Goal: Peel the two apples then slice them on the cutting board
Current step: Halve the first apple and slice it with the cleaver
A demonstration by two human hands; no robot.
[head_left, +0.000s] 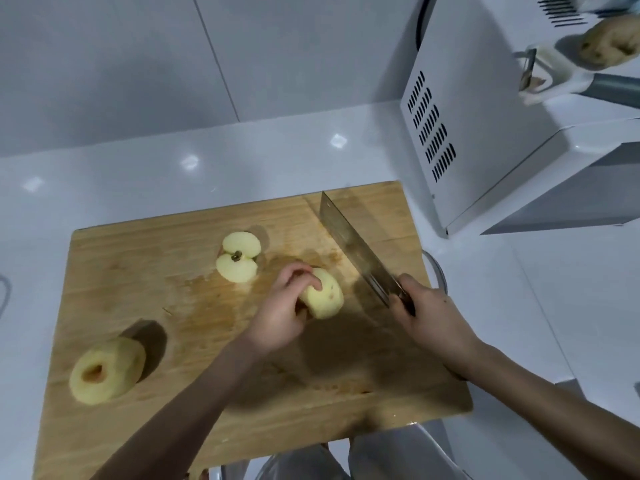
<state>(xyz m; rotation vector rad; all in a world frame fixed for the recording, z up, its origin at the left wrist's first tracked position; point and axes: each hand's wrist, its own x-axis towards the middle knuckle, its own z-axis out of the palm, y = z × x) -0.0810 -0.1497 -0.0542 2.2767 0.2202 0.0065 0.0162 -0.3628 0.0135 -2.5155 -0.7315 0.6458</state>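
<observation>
On the wooden cutting board (138, 258) a peeled whole apple (107, 370) stands at the near left. An apple half (239, 257) lies cut face up towards the far middle, its core showing. My left hand (282, 311) holds the other peeled apple half (323, 296) down on the board's middle. My right hand (429, 315) grips the handle of a cleaver (353, 249). Its blade slants up and away to the right of the held half, apart from it.
A white microwave (485, 133) stands at the right, close to the board's far right corner. On top of it lie a peeler (540, 76) and a potato (609, 41). White counter (138, 188) surrounds the board. A rounded metal rim (438, 271) shows under the board's right edge.
</observation>
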